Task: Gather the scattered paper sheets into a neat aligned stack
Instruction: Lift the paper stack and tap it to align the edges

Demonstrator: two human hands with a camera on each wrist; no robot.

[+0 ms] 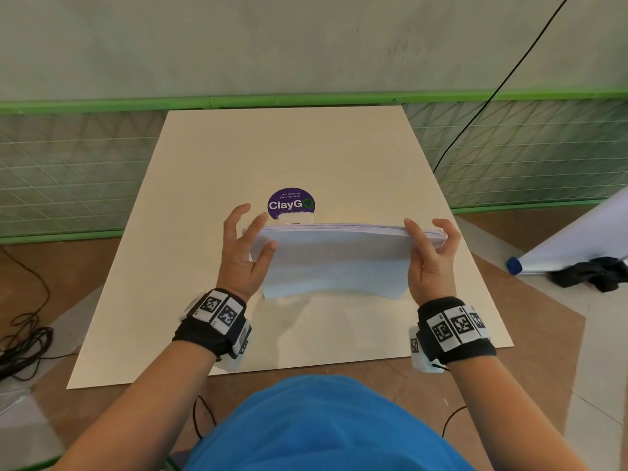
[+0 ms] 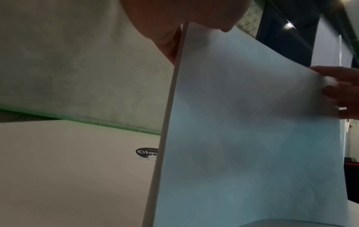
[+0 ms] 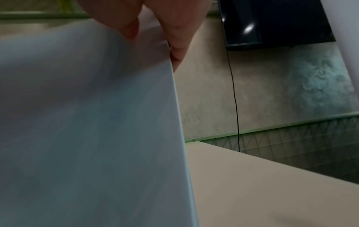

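A stack of pale paper sheets (image 1: pixel 333 263) stands on its long edge on the cream table board (image 1: pixel 272 158), bowed slightly toward me. My left hand (image 1: pixel 258 236) holds the stack's left end, thumb on the near face and fingers behind. At the right end my right hand (image 1: pixel 428 239) grips it the same way. The left wrist view shows the stack (image 2: pixel 252 138) edge-on under my left hand (image 2: pixel 174 23), with my right hand (image 2: pixel 340 92) at the far side. In the right wrist view the stack (image 3: pixel 87 122) fills the left half below my right hand (image 3: pixel 155 23).
A round purple ClayGo sticker (image 1: pixel 290 202) lies on the board just behind the stack. A green-framed mesh fence (image 1: pixel 68 171) runs behind the table. A rolled white sheet (image 1: pixel 577 243) and black cloth (image 1: pixel 591 273) lie right; cables (image 1: pixel 23 345) lie left.
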